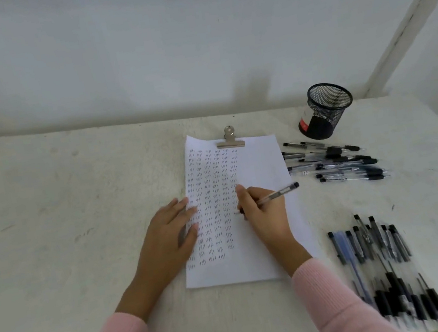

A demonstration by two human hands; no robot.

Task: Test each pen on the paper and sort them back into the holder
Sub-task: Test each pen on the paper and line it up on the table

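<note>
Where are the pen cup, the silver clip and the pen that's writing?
pen cup (324, 121): head view, on its black mesh wall.
silver clip (230, 144): head view, on its flat lower bar.
pen (278, 193): head view, on its clear barrel sticking out of the right hand (261, 212).

the white paper (259, 159), clipped at its top edge, lies flat on the desk (77, 215), its left part filled with columns of small ink marks. a clear pen (276, 194) slants over it, tip down. the black mesh holder (326, 112) stands upright beyond the paper's far right corner. one pen cluster (336, 162) lies just before the holder, another pen group (383, 263) nearer, right of the paper.
</note>
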